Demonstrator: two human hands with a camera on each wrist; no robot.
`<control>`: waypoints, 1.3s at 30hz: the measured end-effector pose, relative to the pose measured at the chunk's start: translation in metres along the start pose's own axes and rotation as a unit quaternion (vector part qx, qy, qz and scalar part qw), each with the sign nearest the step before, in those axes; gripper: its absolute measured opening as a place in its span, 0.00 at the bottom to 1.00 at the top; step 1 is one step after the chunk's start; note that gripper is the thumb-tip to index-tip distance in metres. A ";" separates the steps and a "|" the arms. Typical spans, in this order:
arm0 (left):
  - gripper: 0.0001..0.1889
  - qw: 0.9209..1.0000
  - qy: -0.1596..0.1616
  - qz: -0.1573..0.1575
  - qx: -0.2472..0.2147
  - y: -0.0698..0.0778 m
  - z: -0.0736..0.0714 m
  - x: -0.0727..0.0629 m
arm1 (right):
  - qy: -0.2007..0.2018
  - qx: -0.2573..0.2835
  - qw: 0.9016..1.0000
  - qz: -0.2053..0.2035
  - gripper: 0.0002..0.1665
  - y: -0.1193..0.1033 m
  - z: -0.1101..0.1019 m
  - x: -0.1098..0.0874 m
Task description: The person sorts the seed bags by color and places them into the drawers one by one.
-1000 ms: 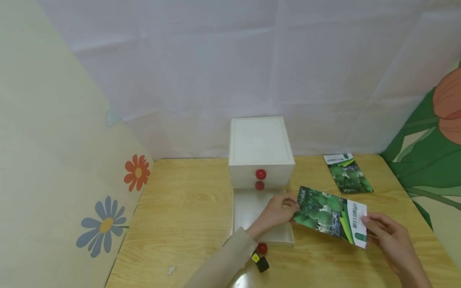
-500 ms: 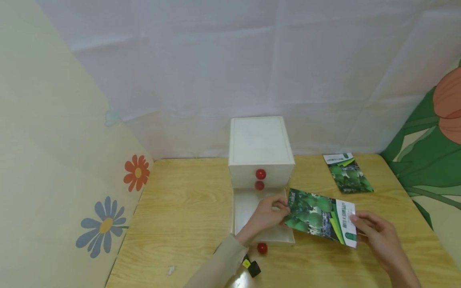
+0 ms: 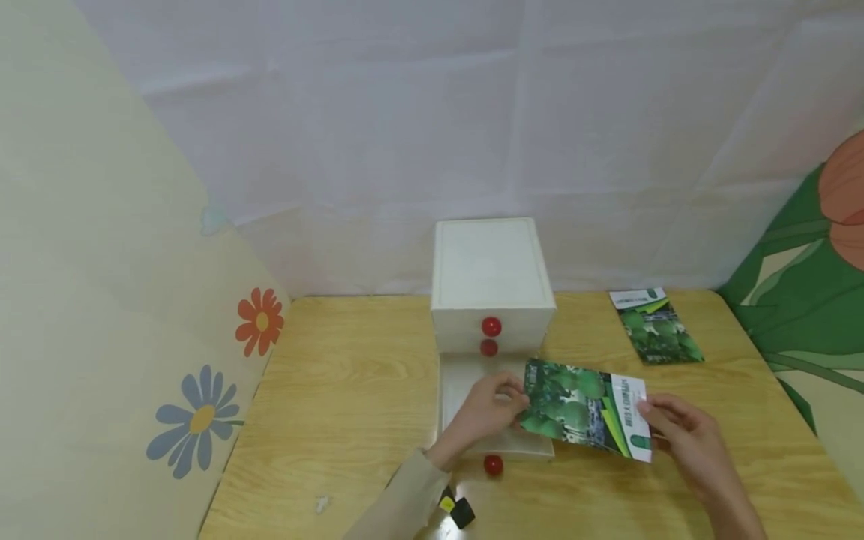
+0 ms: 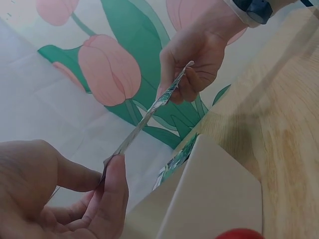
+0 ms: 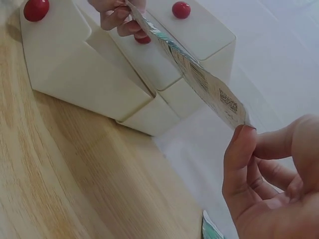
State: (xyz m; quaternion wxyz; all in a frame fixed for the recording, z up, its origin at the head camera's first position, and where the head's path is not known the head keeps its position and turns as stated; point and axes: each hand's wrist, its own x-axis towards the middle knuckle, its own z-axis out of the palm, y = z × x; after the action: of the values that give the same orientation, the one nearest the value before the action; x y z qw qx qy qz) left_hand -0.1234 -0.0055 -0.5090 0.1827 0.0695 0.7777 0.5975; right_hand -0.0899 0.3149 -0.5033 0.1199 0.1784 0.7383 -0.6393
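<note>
A flat green-and-white seed packet [image 3: 574, 405], printed with round green fruits, is held in the air by both hands, overlapping the right side of the pulled-out drawer [image 3: 466, 371] in the head view. My left hand [image 3: 487, 409] pinches its dark green end between thumb and fingers, above the drawer. At the white end, my right hand [image 3: 691, 439] grips a corner. In the right wrist view the packet [image 5: 199, 79] shows its pale back with a square code. The left wrist view has the packet [image 4: 137, 129] nearly edge-on.
The white drawer cabinet [image 3: 493, 262] stands at the table's back, its upper drawers closed, with red knobs [image 3: 491, 326]. Another matching seed packet [image 3: 656, 328] lies on the wooden table [image 3: 344, 375] at the back right. A patterned wall [image 3: 790, 315] borders the right side.
Both hands have moved left together with the seed packet, bringing its left end over the open drawer. The cabinet and the packet on the table stay in place.
</note>
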 end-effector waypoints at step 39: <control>0.11 0.998 0.043 -0.024 -0.043 -0.030 -0.052 -0.038 | -0.157 -0.053 0.981 -0.098 0.20 0.002 0.048 0.000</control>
State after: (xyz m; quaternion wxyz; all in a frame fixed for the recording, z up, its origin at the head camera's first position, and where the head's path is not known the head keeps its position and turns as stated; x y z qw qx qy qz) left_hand -0.1039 -0.0729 -0.5184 0.1658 0.0169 0.7600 0.6282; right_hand -0.0913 0.2678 -0.5120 0.1799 -0.0039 0.7570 -0.6281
